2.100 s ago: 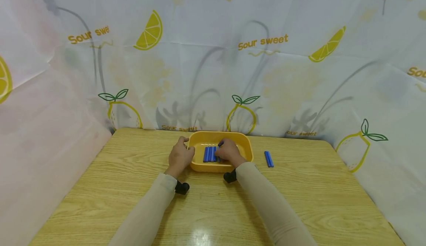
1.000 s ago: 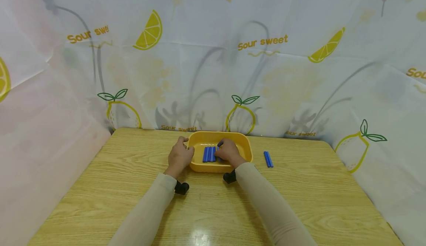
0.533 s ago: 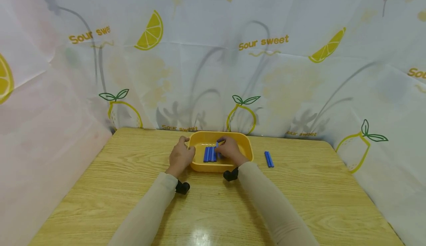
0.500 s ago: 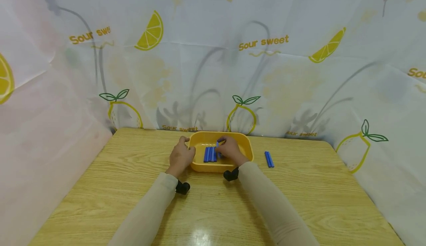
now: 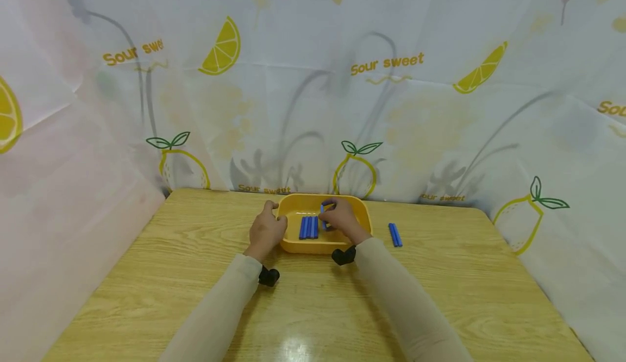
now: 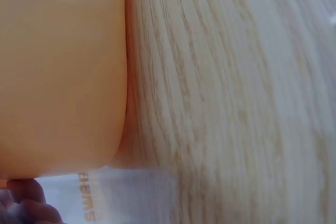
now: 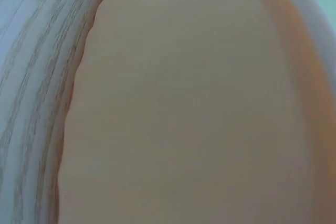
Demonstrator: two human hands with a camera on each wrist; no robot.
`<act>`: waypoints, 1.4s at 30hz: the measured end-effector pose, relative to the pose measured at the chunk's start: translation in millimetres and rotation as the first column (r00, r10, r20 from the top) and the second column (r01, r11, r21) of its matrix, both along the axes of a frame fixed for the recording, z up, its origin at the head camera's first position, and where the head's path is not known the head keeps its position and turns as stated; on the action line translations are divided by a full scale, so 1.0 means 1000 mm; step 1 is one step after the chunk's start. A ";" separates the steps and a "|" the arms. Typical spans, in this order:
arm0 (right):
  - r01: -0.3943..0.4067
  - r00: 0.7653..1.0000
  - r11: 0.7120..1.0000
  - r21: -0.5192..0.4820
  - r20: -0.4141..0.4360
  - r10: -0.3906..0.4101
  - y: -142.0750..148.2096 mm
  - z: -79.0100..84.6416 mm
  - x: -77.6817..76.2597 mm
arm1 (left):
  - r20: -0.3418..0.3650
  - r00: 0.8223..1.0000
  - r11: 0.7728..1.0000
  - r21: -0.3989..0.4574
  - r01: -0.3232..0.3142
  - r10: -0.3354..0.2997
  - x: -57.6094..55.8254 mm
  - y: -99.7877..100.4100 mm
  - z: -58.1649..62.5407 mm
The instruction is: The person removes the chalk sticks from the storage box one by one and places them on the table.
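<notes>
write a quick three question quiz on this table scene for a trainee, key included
1. What does the right hand pinch over the tub?
a) a lemon slice
b) a blue stick
c) a spoon

2. True or false: the left hand is at the tub's left end.

3. Fill in the number: ____ loose sticks lie on the table, outside the tub.

Key: 1 b; 2 true; 3 two

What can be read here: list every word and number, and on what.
All on the printed backdrop:
"Sour sweet", upper middle
"Sour swe", upper left, cut off
"Sour sweet", lower middle
"our sweet", lower right
"Sou", right edge, cut off
"swe", sideways, left wrist view, cut off
Yellow tub, blue sticks: none visible.
</notes>
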State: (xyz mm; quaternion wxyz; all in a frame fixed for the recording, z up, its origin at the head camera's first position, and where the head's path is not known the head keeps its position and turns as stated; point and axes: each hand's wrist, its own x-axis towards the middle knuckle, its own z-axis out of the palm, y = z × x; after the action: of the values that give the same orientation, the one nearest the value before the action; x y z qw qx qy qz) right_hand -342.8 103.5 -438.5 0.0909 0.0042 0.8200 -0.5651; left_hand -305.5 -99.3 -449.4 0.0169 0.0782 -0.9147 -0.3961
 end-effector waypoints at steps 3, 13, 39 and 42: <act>-0.008 1.000 1.000 -0.013 0.000 0.008 0.002 0.001 0.002 | 0.007 1.000 1.000 -0.005 -0.003 0.003 0.001 0.000 -0.001; -0.009 0.999 1.000 0.004 -0.035 0.009 0.007 0.013 0.006 | -0.007 1.000 1.000 -0.014 -0.005 0.004 -0.002 0.001 0.000; 0.020 0.996 0.999 0.051 -0.090 -0.015 0.054 0.041 0.016 | 0.008 1.000 1.000 -0.030 0.003 -0.003 -0.006 0.000 -0.002; 0.031 0.995 0.998 0.055 -0.093 -0.026 0.061 0.045 0.017 | 0.009 1.000 1.000 -0.031 0.003 -0.003 -0.007 0.000 -0.001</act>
State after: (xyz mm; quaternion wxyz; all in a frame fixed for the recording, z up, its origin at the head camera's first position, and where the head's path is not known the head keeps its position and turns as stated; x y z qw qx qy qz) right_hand -325.5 164.1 -394.0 0.0450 -0.0077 0.8387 -0.5427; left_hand -312.2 -99.2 -450.4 0.0133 0.0785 -0.9209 -0.3816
